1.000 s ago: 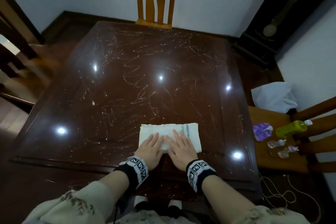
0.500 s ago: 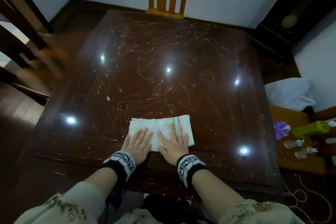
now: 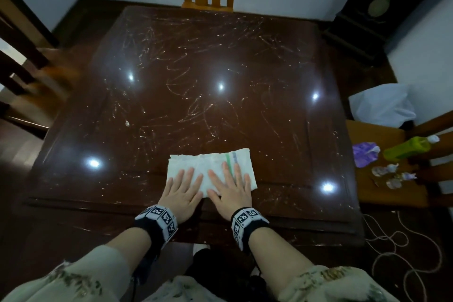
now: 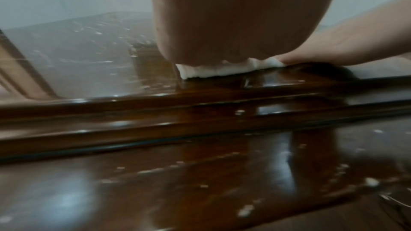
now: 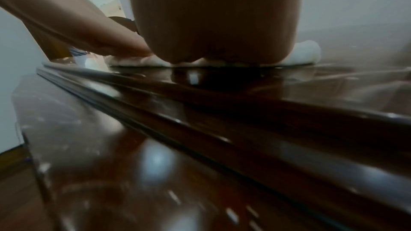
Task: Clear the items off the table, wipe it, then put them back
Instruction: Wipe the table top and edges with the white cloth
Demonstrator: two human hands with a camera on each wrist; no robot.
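Both forearms reach in from the near edge, wrists just past the rim of the counter (image 3: 73,144). Left hand (image 3: 181,190) and right hand (image 3: 230,191) lie palm-down side by side on the folded white cloth (image 3: 210,162), fingers (image 3: 236,171) straight, spread, gripping nothing. Cloth sits flat near the counter's front edge, its near part hidden under the palms. Wrist views: mostly palm, blurred. Cleared items, green bottle (image 3: 407,147) included, lie on the chair (image 3: 367,130) at right, partly cut off.

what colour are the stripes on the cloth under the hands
The white cloth has a green stripe beside a thinner blue-purple one, near its right end. Clearest in the head view.
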